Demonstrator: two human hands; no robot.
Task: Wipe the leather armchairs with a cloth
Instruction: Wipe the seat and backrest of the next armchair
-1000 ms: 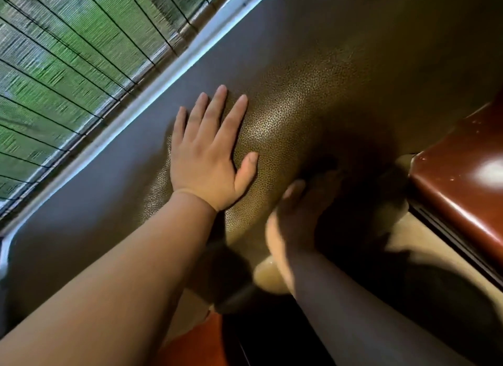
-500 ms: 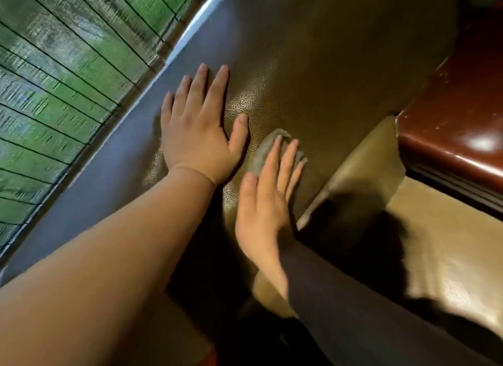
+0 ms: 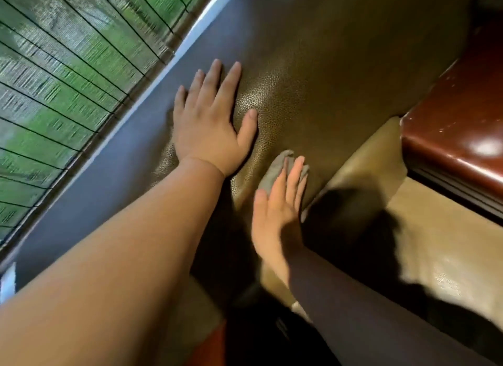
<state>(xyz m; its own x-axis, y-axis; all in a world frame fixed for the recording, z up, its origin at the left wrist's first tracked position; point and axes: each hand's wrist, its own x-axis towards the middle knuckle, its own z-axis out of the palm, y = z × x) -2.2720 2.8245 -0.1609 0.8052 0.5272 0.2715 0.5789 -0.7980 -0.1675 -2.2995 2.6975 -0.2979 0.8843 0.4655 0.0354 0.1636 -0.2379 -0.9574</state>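
Since half a second ago little has shifted: the right hand (image 3: 275, 216) has stayed pressing the small grey cloth (image 3: 275, 169) under straight, close-set fingers (image 3: 292, 175). The olive-brown pebbled leather armchair (image 3: 313, 98) lies beneath both palms. The left hand (image 3: 211, 131) rests flat, fingers spread, just above-left of the cloth. A glossy reddish-brown wooden armrest (image 3: 457, 136) sits well right of the fingertips.

Your landmark is the window blind (image 3: 62, 74) at upper left: slatted, with dark cords crossing it and green daylight glowing through. Just beside its lower edge you see a pale window frame (image 3: 163, 74) running diagonally. Well to the right of the blind sits a glossy reddish-brown wooden surface (image 3: 460, 126), catching a bright spot of light.
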